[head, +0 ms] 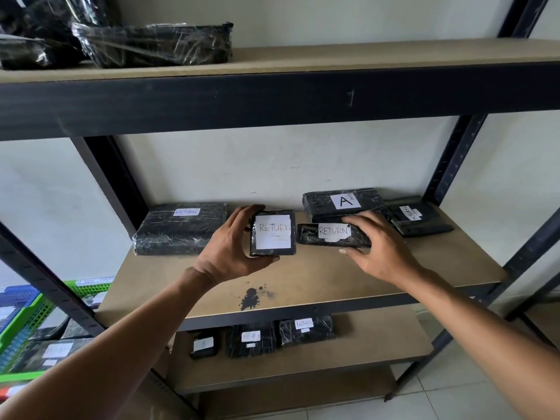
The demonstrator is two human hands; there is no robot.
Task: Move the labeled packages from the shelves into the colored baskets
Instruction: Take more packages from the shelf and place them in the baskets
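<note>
Center of frame: left hand grips a small black package with a big white RETURN label, fingers curled over its top edge and thumb under the bottom – held upright, label facing the camera, just above the middle shelf. Right hand grasps a flat black package, also labeled RETURN, fingers over the far edge, thumb at the near edge; cannot tell whether it is lifted or resting on the board. The two held packages sit just beside each other, nearly touching.

Behind the right hand, a package marked A lies at the back of the middle shelf by the wall. Right of it, a flat dark package with a small label, turned at an angle. Left-center, a bulky wrapped package with a small RETURN label lies on the same shelf. A dark stain marks the board near its front edge.

Lower center, the bottom shelf carries three small labeled packages in a row – labels too blurred to read surely. Upper left, the top shelf holds large shiny black wrapped bundles. Lower left edge: a green basket with labeled packages inside, a blue basket beside it.
</note>
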